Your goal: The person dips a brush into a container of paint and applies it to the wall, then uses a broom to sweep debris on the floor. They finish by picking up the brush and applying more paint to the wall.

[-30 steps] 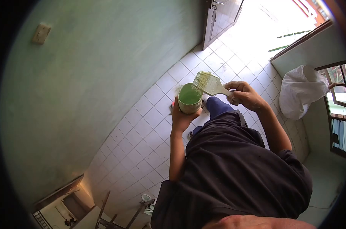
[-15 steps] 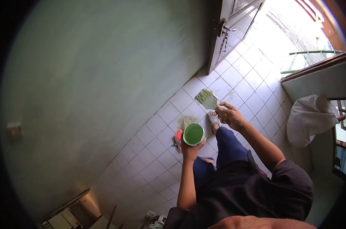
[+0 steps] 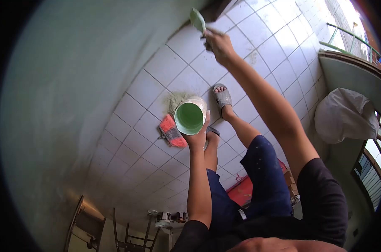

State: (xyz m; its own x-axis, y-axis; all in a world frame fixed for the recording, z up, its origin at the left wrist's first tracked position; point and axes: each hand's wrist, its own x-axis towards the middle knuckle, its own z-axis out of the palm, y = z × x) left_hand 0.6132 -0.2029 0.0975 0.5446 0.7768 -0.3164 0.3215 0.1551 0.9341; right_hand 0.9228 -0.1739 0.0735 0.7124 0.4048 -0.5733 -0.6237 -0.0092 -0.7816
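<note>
My left hand point(image 3: 197, 136) is wrapped round a round container point(image 3: 189, 118) with pale green paint inside, its mouth facing the camera. Higher up, at the end of my outstretched arm, my right hand point(image 3: 218, 43) grips the handle of a wide paint brush point(image 3: 197, 19). The brush is seen nearly edge-on, its head close to the base of the pale green wall point(image 3: 73, 84); whether the two touch cannot be told.
A red and grey bundle point(image 3: 173, 131) and a patch of powder point(image 3: 176, 101) lie on the tiled floor point(image 3: 148, 155) by the container. A white sack point(image 3: 346, 115) stands at the right. Wooden furniture point(image 3: 134, 243) is at the bottom left; a red object point(image 3: 241, 191) is behind my legs.
My right hand has moved the brush away from the container, up and left towards the wall. My left hand still holds the container. The view has shifted, showing more of my legs and the floor.
</note>
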